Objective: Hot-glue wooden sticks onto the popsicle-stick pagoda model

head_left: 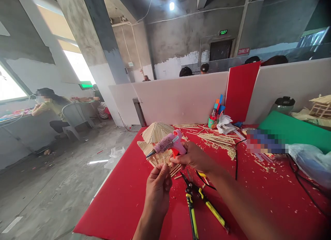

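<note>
My right hand (195,158) is closed round the handle of a pink hot glue gun (165,143), whose dark nozzle points to the left. Just below it, my left hand (159,181) pinches a short thin wooden stick (163,159) between thumb and fingers. Behind the gun stands a small model (152,132) with a pointed roof of pale sticks, partly hidden by the gun and my hands. Pliers (190,188) with black and yellow handles lie spread apart on the red tabletop (113,198), to the right of my left hand.
Loose wooden sticks (217,138) and chips lie behind my right hand. A pen holder (213,122), crumpled tissue (224,124), green board (297,129) and plastic bag (312,160) stand or lie further right. Black cables (236,164) cross the table. A white partition (181,102) closes its back.
</note>
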Motion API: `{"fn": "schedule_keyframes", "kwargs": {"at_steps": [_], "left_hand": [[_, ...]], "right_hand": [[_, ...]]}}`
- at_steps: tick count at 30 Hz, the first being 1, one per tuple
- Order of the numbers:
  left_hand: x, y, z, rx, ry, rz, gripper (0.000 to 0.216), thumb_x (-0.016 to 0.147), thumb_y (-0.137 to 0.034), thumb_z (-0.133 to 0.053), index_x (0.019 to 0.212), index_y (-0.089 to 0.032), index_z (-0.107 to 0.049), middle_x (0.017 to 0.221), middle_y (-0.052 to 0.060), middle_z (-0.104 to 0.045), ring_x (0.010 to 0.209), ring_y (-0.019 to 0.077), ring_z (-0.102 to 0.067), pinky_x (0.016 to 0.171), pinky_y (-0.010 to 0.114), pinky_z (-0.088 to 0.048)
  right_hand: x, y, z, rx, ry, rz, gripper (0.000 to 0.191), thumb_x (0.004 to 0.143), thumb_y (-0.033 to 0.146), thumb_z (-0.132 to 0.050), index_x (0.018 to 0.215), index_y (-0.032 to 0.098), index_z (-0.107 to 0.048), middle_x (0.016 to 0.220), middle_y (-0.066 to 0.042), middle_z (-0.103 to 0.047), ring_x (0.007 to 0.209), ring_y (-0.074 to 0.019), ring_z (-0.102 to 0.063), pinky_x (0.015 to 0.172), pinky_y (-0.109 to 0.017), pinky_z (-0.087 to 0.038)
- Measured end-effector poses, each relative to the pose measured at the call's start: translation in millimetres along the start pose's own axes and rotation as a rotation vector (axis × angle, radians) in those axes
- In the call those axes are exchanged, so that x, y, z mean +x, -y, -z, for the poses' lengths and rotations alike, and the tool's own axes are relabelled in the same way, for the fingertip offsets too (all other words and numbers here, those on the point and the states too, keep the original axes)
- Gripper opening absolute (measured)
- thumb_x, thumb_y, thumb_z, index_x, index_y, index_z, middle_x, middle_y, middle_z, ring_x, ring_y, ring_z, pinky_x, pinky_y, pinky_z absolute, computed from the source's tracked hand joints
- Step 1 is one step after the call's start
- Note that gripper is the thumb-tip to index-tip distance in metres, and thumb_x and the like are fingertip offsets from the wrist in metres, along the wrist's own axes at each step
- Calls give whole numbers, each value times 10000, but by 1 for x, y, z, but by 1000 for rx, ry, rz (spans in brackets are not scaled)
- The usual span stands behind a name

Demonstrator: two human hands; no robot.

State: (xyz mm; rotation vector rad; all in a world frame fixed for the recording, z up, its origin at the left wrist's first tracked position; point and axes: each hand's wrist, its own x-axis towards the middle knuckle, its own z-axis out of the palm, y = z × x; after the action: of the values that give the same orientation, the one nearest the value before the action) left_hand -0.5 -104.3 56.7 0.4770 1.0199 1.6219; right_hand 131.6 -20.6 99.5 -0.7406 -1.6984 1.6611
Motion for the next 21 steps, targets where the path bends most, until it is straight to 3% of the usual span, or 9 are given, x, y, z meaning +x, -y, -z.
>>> {"fn": "schedule_keyframes", "kwargs": {"at_steps": [11,16,21], "left_hand": [[1,-1,1,37,-41,-80,437,535,-420,-891,759,-144,-636,512,-66,-485,438,13,-341,417,152,-239],[2,2,3,68,-84,-130,465,504,-433,-897,753,-142,-633,504,-71,-472,433,15,-328,413,157,-233],[2,6,5,129,-95,-173,484,514,-466,-884,766,-139,-630,482,-75,-457,417,18,-331,408,157,-216]], "right_hand": [[0,1,-4,-25,12,-32,207,652,286,-667,813,164,-621,729,-17,-681,723,-167,-664,511,-203,-465],[2,-3,-6,-112,-41,9,268,614,309,-744,770,167,-578,625,50,-573,540,-83,-503,472,-194,-402],[3,-6,-12,-206,-130,31,258,627,295,-736,700,183,-515,573,82,-475,513,-57,-401,472,-191,-298]]}}
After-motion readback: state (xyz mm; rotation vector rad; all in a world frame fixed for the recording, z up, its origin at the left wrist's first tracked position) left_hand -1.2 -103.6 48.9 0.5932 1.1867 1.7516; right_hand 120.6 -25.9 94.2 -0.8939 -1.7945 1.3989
